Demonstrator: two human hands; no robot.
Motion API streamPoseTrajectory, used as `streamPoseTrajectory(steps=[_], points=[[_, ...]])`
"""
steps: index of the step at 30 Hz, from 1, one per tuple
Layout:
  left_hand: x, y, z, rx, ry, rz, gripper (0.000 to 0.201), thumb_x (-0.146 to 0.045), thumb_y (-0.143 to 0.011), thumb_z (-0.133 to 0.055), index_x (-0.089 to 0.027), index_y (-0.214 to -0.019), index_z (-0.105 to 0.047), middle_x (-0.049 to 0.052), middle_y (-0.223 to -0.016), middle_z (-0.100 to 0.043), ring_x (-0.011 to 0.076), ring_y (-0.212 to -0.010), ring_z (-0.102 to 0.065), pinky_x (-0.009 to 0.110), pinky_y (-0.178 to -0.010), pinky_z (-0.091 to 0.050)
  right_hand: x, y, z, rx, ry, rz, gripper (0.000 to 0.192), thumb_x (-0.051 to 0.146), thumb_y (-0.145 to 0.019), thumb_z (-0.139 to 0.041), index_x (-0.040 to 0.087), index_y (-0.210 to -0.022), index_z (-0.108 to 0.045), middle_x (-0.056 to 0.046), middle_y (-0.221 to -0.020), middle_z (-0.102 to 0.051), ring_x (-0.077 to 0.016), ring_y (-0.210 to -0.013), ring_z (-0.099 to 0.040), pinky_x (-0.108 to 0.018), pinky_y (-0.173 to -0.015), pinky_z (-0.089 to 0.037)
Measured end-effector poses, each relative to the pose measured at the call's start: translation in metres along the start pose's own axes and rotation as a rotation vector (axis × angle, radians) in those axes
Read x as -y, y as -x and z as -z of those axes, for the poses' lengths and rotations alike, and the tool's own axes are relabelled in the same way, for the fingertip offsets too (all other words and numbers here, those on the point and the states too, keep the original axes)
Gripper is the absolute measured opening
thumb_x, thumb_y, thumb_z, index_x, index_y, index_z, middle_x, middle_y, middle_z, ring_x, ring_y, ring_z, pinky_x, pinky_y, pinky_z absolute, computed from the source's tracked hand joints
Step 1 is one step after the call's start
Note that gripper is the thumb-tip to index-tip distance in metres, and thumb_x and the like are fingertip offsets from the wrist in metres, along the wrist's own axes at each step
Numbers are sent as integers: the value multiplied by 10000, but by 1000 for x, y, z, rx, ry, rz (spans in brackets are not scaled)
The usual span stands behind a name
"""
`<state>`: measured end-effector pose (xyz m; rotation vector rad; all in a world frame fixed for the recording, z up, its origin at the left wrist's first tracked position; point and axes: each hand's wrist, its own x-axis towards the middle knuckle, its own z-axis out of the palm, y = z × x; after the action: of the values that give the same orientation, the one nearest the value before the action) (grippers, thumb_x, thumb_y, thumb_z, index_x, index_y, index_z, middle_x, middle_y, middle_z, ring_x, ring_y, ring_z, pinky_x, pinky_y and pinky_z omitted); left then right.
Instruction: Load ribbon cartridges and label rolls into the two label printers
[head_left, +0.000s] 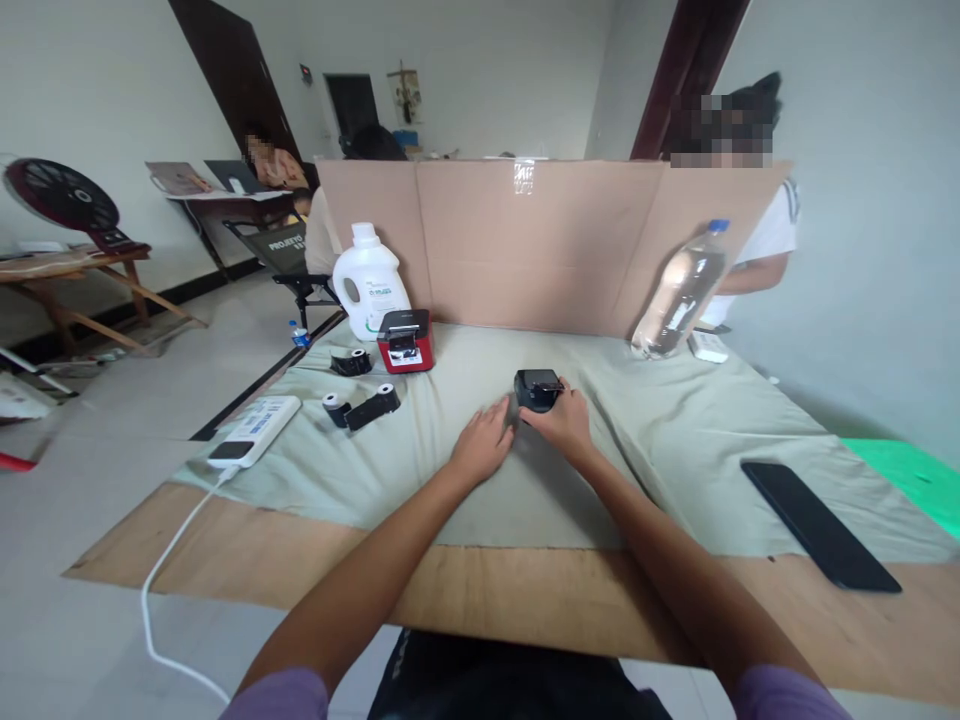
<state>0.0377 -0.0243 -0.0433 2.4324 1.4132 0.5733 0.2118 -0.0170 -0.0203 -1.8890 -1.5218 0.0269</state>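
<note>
A small black boxy device sits on the green cloth in front of me. My right hand grips it from the right and near side, fingers along its right edge and thumb at the front. My left hand lies flat on the cloth at the device's left, fingers stretched out and holding nothing. Further left stands a red and black boxy machine. In front of it and to its left lie dark rolls with white cores, one roll behind a partly unwound strip.
A cardboard screen closes off the back. Before it stand a white jug and a clear bottle leaning. A power strip lies left, a black phone right. Other people sit beyond the table.
</note>
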Motion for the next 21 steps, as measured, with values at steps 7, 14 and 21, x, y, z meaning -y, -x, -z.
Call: streamPoseTrajectory(steps=[7,14,21], points=[[12,-4,-3,24,63,8,655,-169,-944,-342,-137,-1592,-255,104,-1612,-375,219,-1498,-348,445,-1259,-218,2,24,-18,-12,-38,24,1046,681,-621,-756,76,-1415,-444,-222,-1149,-608,-411,-1106,-575,-525,-965,-445],[15,-6,-4,38,86,33,628,-175,-951,-358,-143,-1576,-312,103,-1590,-414,228,-1486,-371,451,-1258,-213,-4,34,-24,-31,-23,47,1053,730,-618,-751,78,-1396,-472,-204,-1095,-584,-401,-1068,-563,-527,-948,-447],[18,-7,-6,25,86,25,609,-178,-953,-372,-177,-1562,-354,88,-1573,-443,219,-1476,-389,448,-1254,-228,-9,34,-29,-40,-46,96,1041,722,-663,-718,58,-1413,-437,-231,-1143,-565,-416,-1093,-540,-566,-956,-437]])
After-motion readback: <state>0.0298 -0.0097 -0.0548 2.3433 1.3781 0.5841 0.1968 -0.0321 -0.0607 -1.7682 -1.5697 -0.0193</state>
